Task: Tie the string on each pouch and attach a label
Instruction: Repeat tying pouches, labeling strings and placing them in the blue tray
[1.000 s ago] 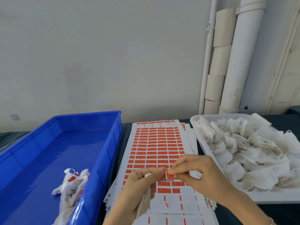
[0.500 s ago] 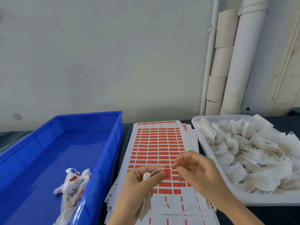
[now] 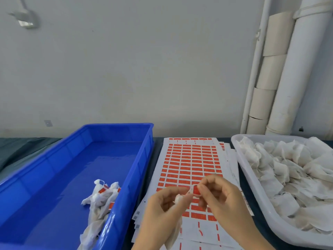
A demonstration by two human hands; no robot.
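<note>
Currently gripping a white pouch (image 3: 173, 236) in the left hand (image 3: 162, 211), over the label sheets (image 3: 191, 159) between blue bin (image 3: 133, 177) and white tray (image 3: 252, 184), and pinching a red label (image 3: 196, 191) with the right hand (image 3: 222, 199).

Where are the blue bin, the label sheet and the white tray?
blue bin (image 3: 72, 168), head view, bare floor.
label sheet (image 3: 191, 159), head view, middle of the orange grid.
white tray (image 3: 235, 141), head view, far left rim corner.

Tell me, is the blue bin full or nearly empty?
Nearly empty: the blue bin holds one small clump of white pouches by its right wall; bare floor elsewhere.
</note>
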